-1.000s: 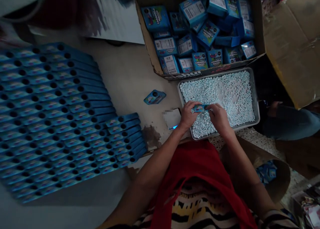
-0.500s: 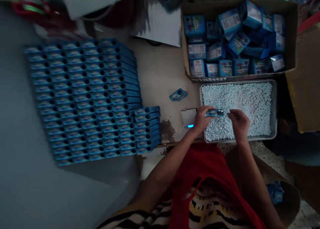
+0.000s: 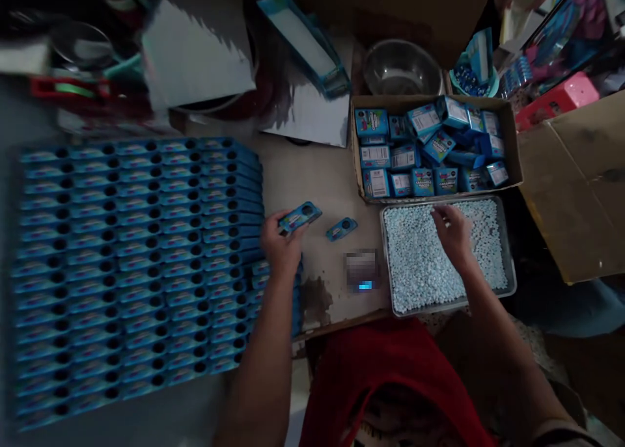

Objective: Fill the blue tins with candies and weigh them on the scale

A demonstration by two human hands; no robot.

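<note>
My left hand (image 3: 282, 242) grips a small blue printed box (image 3: 301, 215) with a dark round hole at one end, held above the table beside the stacked boxes. A similar loose box (image 3: 342, 228) lies on the table just right of it. My right hand (image 3: 453, 233) is over a clear tray (image 3: 510, 265) of small pale blue and white pieces (image 3: 420, 265). Its fingers are curled together; whatever may be between them is hidden.
Many matching blue boxes (image 3: 137, 252) are stacked in rows at left. Behind the tray, a cardboard carton (image 3: 437, 196) holds larger blue packs. A metal bowl (image 3: 403, 69) stands farther back; a cardboard flap (image 3: 576, 187) is at right. A pixelated patch covers something left of the tray.
My left hand has moved left from over the tray to near the stack, a blue box in its grip; I cannot tell if it is the same box. My right hand stays over the tray.
</note>
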